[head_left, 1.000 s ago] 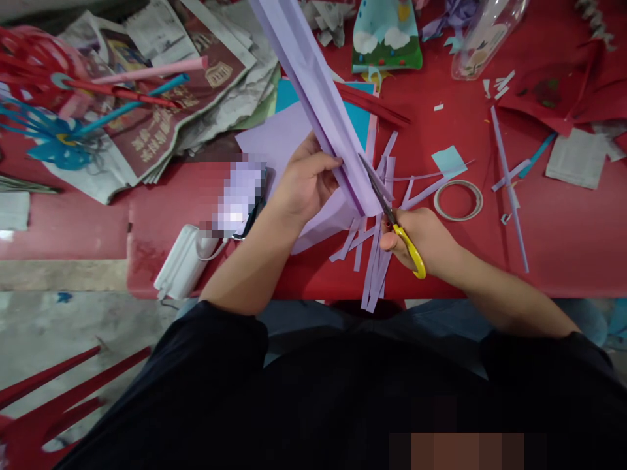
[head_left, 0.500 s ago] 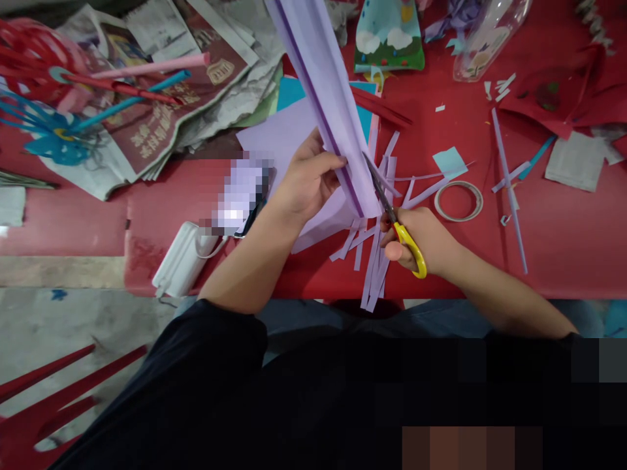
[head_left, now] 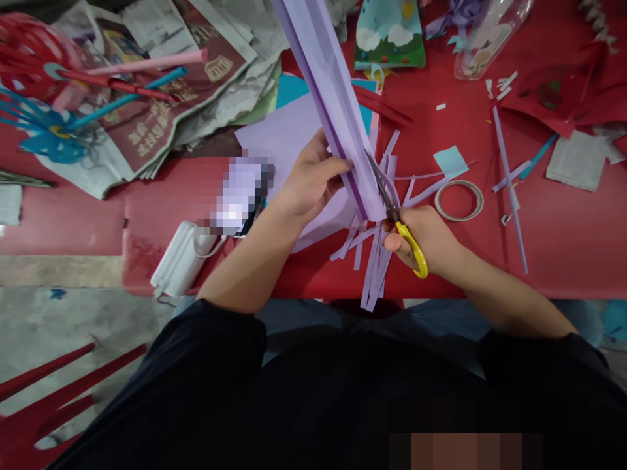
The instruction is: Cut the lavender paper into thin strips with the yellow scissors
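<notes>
A long folded sheet of purple paper (head_left: 337, 85) slants up from the middle of the table. My left hand (head_left: 313, 176) pinches its left edge between thumb and fingers. My right hand (head_left: 416, 238) grips a pair of scissors (head_left: 415, 251) with yellow handles, fingers through the loops. The dark blades lie along the paper's right edge, near its lower end, with a narrow strip curling off beside them. Below, cut purple strips (head_left: 375, 281) lie in a loose pile. Under my left hand a larger purple sheet (head_left: 274, 134) rests on blue paper.
Newspapers (head_left: 161, 117) and pinwheels (head_left: 61, 134) crowd the left. Near my left forearm are a phone (head_left: 240, 196) and a white power bank (head_left: 179, 261) with a cable. A tape roll (head_left: 459, 200), a light-blue square (head_left: 450, 161) and a clear plastic bottle (head_left: 492, 39) sit to the right.
The folded paper and my left hand have shifted slightly right. The scissor blades have moved a little along the paper's edge, and the strip beside them curls more.
</notes>
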Motion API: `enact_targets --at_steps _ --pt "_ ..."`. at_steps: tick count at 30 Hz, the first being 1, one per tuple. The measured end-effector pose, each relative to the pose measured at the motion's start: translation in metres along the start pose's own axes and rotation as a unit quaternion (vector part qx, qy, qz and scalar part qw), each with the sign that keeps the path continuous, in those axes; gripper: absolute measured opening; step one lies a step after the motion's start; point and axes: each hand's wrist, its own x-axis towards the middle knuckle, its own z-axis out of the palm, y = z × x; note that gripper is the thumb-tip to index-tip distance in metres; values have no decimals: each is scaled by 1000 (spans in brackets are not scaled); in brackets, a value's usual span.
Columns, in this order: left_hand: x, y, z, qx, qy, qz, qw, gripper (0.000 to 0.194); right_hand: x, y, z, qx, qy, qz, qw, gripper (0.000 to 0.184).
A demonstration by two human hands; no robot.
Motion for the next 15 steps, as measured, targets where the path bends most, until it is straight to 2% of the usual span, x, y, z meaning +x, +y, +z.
enact_targets --at_steps 5,9,12,15 --pt "0 3 2 5 10 0 1000 41 0 -1 1 -5 13 19 1000 96" --pt "-1 5 4 5 11 3 1000 40 0 -3 3 -12 30 9 999 92" --pt "-1 5 5 7 12 2 1000 40 0 -3 3 -23 40 11 999 94" --pt "-2 5 5 8 17 -3 1000 41 1 -3 0 -10 15 3 1000 103"
